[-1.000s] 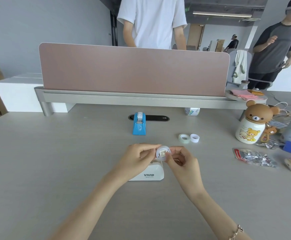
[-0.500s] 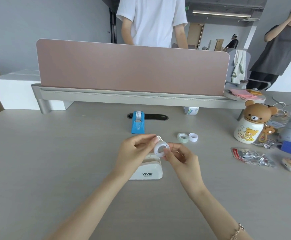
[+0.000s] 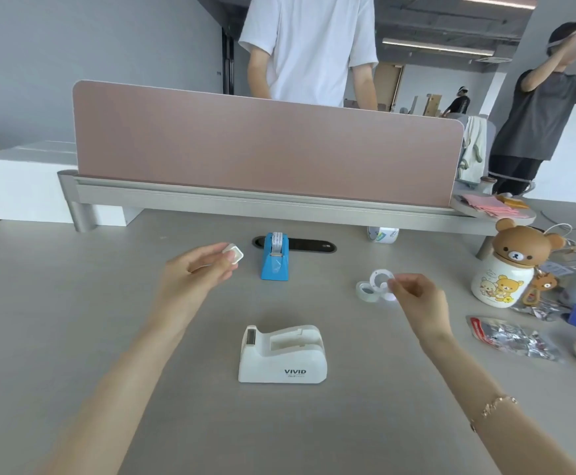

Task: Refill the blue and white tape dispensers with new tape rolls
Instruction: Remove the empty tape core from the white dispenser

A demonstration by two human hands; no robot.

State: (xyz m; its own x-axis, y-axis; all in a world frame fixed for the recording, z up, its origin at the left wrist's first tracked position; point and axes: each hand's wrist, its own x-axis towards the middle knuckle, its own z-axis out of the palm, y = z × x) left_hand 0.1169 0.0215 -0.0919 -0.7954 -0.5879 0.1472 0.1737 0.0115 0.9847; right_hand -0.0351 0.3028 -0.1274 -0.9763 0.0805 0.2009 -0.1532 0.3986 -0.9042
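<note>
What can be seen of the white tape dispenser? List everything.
The white tape dispenser is a glossy block, seemingly plastic, standing upright on the grey desk between the person's forearms, with neither hand touching it. Its cutter end, a small greyish blade plate, faces left; the rounded hump lies to the right. The top cradle is open and empty: no roll or hub sits in it. "VIVID" is printed in dark letters on the near side, with smaller unreadable print below. It looks clean and undamaged.

Bear jar [image 3: 506, 269] right, foil packet [image 3: 512, 339] nearer (crumpled), pink divider [image 3: 266, 149] behind
</note>
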